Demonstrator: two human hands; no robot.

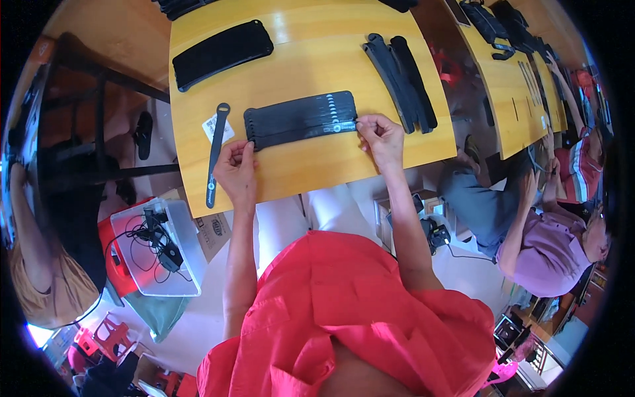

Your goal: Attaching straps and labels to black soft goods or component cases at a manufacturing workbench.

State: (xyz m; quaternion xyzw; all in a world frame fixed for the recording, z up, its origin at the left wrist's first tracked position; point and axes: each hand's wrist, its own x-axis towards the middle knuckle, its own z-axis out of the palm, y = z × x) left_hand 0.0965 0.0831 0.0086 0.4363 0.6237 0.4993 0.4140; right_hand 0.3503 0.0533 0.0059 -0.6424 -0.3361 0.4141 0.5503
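A row of overlapping black cable straps (294,114) lies side by side on the yellow table (311,178) before me. White print marks their right part. At the left end of the nearest strap (301,137), my left hand (237,171) is closed in a pinch. My right hand (385,142) pinches the right end of that strap, thumb against forefinger. Left of the row, a single strap (215,159) with a round, holed head lies lengthwise, partly over a small white printed label (228,130). The tips of the pinched strap are hidden by my fingers.
A wide black stack (223,54) lies at the table's far left, and black strap bundles (400,83) at its right. On the left floor stands a clear bin (188,264) with cables. People sit at both sides; another table (509,99) is at right.
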